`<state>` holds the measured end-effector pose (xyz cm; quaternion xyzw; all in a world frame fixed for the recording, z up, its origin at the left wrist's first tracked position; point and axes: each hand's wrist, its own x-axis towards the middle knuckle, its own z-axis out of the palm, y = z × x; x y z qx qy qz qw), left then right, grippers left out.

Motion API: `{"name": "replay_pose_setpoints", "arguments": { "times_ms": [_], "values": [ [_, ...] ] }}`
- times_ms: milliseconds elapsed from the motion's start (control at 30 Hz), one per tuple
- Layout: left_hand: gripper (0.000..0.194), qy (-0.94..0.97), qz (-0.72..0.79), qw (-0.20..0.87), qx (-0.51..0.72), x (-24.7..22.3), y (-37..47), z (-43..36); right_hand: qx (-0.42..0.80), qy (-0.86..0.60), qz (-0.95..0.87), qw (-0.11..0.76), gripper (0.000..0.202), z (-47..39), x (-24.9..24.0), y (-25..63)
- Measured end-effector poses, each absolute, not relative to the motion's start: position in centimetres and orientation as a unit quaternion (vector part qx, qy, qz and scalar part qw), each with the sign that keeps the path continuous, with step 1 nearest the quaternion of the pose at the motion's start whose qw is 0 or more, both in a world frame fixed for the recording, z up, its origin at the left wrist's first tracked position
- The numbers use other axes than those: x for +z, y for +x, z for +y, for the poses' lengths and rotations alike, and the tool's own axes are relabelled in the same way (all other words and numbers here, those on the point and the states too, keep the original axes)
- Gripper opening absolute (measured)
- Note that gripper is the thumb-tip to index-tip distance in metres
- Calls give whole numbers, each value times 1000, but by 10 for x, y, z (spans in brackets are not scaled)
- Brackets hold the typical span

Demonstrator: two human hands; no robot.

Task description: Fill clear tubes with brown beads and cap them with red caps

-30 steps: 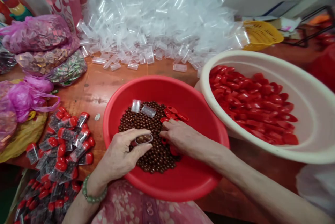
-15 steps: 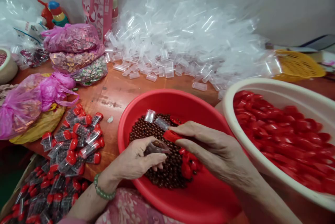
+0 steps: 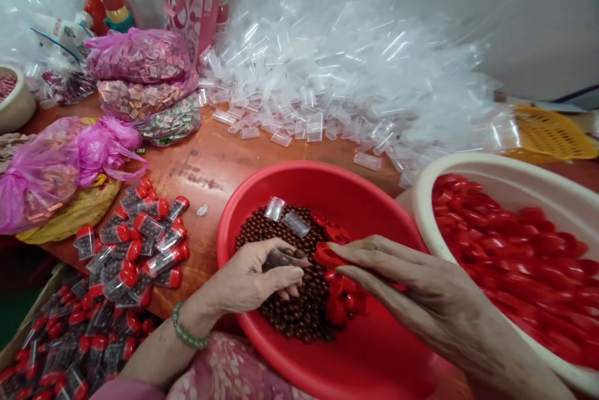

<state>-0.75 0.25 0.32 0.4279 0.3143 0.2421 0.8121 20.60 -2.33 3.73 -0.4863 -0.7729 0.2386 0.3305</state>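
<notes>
My left hand point(image 3: 264, 275), with a green bead bracelet at the wrist, is closed around a clear plastic container point(image 3: 283, 258) that has brown balls inside. Just to its right, my right hand point(image 3: 402, 275) pinches a red cap point(image 3: 330, 255) between thumb and fingers. Both hands are over a red basin point(image 3: 369, 200). Brown chocolate-like balls point(image 3: 299, 316) lie in the basin, with loose red caps point(image 3: 337, 306) at their right side. Two clear containers point(image 3: 296, 223) rest on the balls near the back.
A white tub point(image 3: 423, 213) of red caps stands at the right. Clear empty containers point(image 3: 318, 69) are heaped along the wall. Filled, red-capped containers point(image 3: 126, 256) lie at the left, above a box of more. Pink bags point(image 3: 140, 63) of small packets sit behind them.
My right hand has moved slightly right and down with the red cap, away from the loose clear container. My left hand keeps its hold. The whole view has shifted a little.
</notes>
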Motion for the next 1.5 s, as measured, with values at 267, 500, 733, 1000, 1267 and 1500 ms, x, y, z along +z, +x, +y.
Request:
{"name": "replay_pose_setpoints", "arguments": {
  "times_ms": [267,500,733,1000,1267,1500],
  "values": [
    [30,439,319,802,251,6,-6,6,230,-447,-796,338,19,-12,49,178],
    [18,423,339,799,260,8,-4,6,190,-483,-810,272,16,-19,58,205],
    [37,400,311,819,270,4,-6,7,220,-485,-756,380,22,-15,48,179],
    [39,405,275,825,285,1,-7,7,225,-479,-741,414,18,-12,41,158],
    [21,434,263,820,264,0,-8,5,218,-448,-761,416,29,-20,37,162],
    [13,439,260,821,255,-4,-8,4,209,-440,-782,389,27,-19,35,166]
  ]
}}
